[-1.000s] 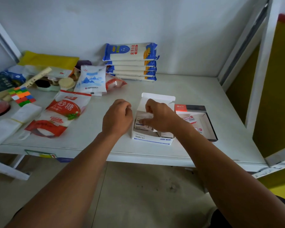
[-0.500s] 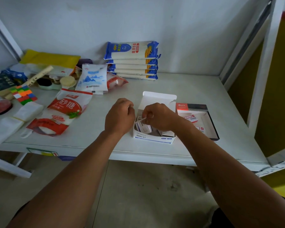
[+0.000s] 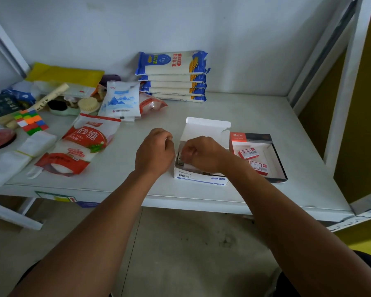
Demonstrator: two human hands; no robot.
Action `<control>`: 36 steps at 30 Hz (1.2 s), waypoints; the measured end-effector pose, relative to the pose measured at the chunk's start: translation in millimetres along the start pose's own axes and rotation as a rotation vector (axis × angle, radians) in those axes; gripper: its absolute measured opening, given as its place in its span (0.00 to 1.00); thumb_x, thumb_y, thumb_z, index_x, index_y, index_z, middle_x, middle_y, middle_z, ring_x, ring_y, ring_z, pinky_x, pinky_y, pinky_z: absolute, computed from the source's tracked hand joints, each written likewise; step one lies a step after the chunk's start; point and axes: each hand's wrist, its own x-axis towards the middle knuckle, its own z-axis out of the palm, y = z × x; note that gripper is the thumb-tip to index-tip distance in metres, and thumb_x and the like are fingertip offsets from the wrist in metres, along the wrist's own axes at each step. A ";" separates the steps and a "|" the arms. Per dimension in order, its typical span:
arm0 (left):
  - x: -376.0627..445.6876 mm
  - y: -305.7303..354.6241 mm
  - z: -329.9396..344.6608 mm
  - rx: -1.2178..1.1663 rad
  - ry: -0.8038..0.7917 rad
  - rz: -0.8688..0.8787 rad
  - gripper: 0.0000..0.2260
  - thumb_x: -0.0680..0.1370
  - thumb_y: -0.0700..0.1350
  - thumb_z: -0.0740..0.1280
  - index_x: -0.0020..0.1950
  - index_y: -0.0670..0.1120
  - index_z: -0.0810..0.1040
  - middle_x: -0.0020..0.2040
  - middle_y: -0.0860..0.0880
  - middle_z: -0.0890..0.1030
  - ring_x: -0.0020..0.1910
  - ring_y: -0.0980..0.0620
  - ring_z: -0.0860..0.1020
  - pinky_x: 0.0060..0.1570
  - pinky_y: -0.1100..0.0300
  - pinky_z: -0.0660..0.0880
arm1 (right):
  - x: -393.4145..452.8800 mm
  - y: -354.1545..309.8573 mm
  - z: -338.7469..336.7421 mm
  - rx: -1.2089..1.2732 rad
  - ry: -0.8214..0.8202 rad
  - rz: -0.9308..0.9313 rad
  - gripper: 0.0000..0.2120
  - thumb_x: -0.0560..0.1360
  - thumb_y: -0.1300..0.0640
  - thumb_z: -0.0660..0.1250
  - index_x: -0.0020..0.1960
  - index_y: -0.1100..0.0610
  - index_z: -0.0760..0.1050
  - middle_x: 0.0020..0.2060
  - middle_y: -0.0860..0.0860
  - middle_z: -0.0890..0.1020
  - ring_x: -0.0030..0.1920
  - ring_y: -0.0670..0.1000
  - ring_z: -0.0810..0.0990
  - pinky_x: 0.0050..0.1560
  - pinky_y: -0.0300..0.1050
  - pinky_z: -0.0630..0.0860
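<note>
A white paper-clip box [image 3: 201, 179] stands open near the shelf's front edge, its lid flap raised at the back. Small inner boxes [image 3: 180, 161] lie inside it. My right hand [image 3: 205, 154] hovers over the box's opening, fingers curled, fingertips pinching one of the small inner boxes at the left end. My left hand [image 3: 155, 151] is just left of the box's wall with curled fingers; I see nothing in it, and its palm is hidden.
A black-rimmed tray box [image 3: 275, 159] holding red-and-white small boxes touches the white box's right side. Left of the hands lie a red-and-white sugar bag [image 3: 81, 144], a blue-and-white bag [image 3: 121, 101], a colourful cube [image 3: 31, 122] and clutter. Noodle packs [image 3: 172, 76] are stacked at the back wall.
My right hand went from flat fingers on the inner boxes to curled fingers pinching at the box's left end. My left hand stayed beside the box, drifting slightly.
</note>
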 end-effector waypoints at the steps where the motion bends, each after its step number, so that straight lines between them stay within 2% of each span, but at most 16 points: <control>1: 0.1 -0.5 -0.3 0.001 0.004 -0.002 0.08 0.78 0.43 0.63 0.54 0.43 0.79 0.55 0.45 0.80 0.51 0.48 0.78 0.50 0.60 0.74 | -0.9 -0.5 -2.8 -0.018 -0.018 0.009 0.07 0.73 0.55 0.71 0.48 0.58 0.82 0.45 0.51 0.83 0.46 0.53 0.80 0.52 0.45 0.76; 4: 0.9 -0.9 0.5 0.014 0.013 -0.014 0.09 0.78 0.44 0.63 0.55 0.43 0.79 0.56 0.45 0.80 0.52 0.47 0.78 0.50 0.62 0.72 | -3.1 1.5 -11.6 -0.159 -0.071 0.026 0.08 0.69 0.55 0.74 0.46 0.56 0.82 0.47 0.50 0.82 0.48 0.52 0.79 0.55 0.45 0.76; 9: 1.9 1.7 2.7 0.008 0.011 -0.022 0.09 0.79 0.44 0.62 0.55 0.44 0.79 0.56 0.45 0.80 0.52 0.47 0.78 0.51 0.61 0.73 | -6.4 1.7 -18.8 -0.262 -0.015 0.024 0.05 0.68 0.58 0.74 0.44 0.53 0.82 0.51 0.49 0.80 0.49 0.51 0.76 0.53 0.44 0.74; 12: 2.0 3.0 3.7 0.005 0.009 -0.024 0.08 0.79 0.44 0.62 0.54 0.44 0.79 0.56 0.46 0.80 0.51 0.48 0.78 0.50 0.61 0.73 | -6.7 1.9 -17.4 -0.258 0.017 0.041 0.07 0.70 0.59 0.73 0.47 0.54 0.84 0.53 0.51 0.82 0.50 0.51 0.78 0.56 0.47 0.78; 16: 1.5 3.6 3.6 0.004 0.010 -0.020 0.08 0.79 0.43 0.62 0.54 0.44 0.79 0.56 0.46 0.79 0.51 0.49 0.78 0.50 0.59 0.74 | -7.9 2.4 -20.3 -0.227 -0.081 0.048 0.10 0.72 0.59 0.70 0.53 0.55 0.84 0.55 0.51 0.83 0.54 0.53 0.80 0.59 0.47 0.77; 21: 1.1 6.7 5.6 -0.002 0.003 -0.015 0.08 0.79 0.44 0.62 0.53 0.44 0.79 0.55 0.46 0.79 0.50 0.49 0.78 0.49 0.59 0.74 | -9.5 5.7 -19.8 -0.346 -0.129 0.041 0.20 0.68 0.57 0.75 0.60 0.52 0.80 0.58 0.50 0.80 0.55 0.52 0.76 0.60 0.50 0.75; 25: 0.8 7.1 5.1 -0.022 -0.002 -0.018 0.08 0.78 0.43 0.61 0.53 0.44 0.79 0.55 0.47 0.79 0.51 0.48 0.78 0.49 0.57 0.76 | -6.7 11.7 -13.3 -0.271 -0.053 0.068 0.16 0.68 0.59 0.75 0.55 0.53 0.82 0.54 0.51 0.81 0.53 0.53 0.77 0.58 0.49 0.76; 29: 1.3 4.2 4.2 -0.018 0.002 -0.025 0.08 0.78 0.43 0.62 0.52 0.44 0.79 0.55 0.47 0.79 0.51 0.48 0.78 0.50 0.55 0.76 | -4.3 12.0 -15.8 -0.089 -0.127 0.094 0.10 0.68 0.59 0.76 0.49 0.56 0.83 0.47 0.50 0.84 0.49 0.51 0.80 0.57 0.49 0.77; 34: 0.2 3.2 9.0 -0.003 -0.001 -0.036 0.08 0.79 0.46 0.61 0.52 0.44 0.78 0.54 0.46 0.80 0.49 0.49 0.78 0.48 0.64 0.72 | -0.7 6.3 -11.2 -0.110 -0.076 0.089 0.09 0.70 0.57 0.76 0.49 0.58 0.85 0.52 0.52 0.83 0.52 0.55 0.80 0.55 0.43 0.74; 36: 0.2 3.8 10.4 -0.004 -0.002 -0.044 0.08 0.79 0.46 0.61 0.52 0.45 0.78 0.55 0.46 0.80 0.49 0.49 0.78 0.48 0.64 0.72 | -0.8 5.1 -7.9 -0.154 -0.040 0.100 0.09 0.70 0.58 0.75 0.49 0.57 0.84 0.53 0.53 0.83 0.53 0.56 0.79 0.56 0.46 0.76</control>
